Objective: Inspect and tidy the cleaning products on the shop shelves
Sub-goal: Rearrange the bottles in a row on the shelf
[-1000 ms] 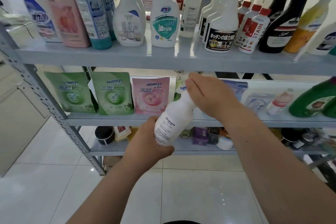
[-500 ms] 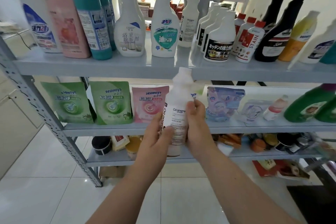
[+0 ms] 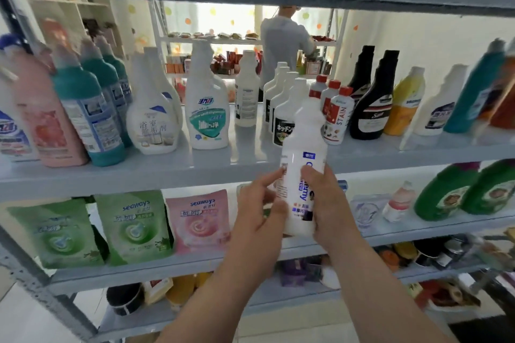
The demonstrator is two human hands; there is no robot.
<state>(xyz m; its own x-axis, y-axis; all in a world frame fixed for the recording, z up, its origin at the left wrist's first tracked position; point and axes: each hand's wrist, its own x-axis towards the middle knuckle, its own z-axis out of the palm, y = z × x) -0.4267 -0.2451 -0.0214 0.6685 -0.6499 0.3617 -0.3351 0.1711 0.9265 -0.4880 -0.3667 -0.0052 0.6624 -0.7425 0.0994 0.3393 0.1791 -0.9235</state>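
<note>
Bottle (image 3: 305, 133) gripped upright by left hand (image 3: 257, 214) and right hand (image 3: 327, 203); label partly hidden.

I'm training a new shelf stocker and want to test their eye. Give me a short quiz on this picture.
1. True or false: the left hand and right hand are both on the white bottle.
2. The STAIN bottles' caps are: A green, B red, C black.
3. Fill in: the pink pouch is branded ____.
Key: 1 true; 2 B; 3 seaways.
</note>
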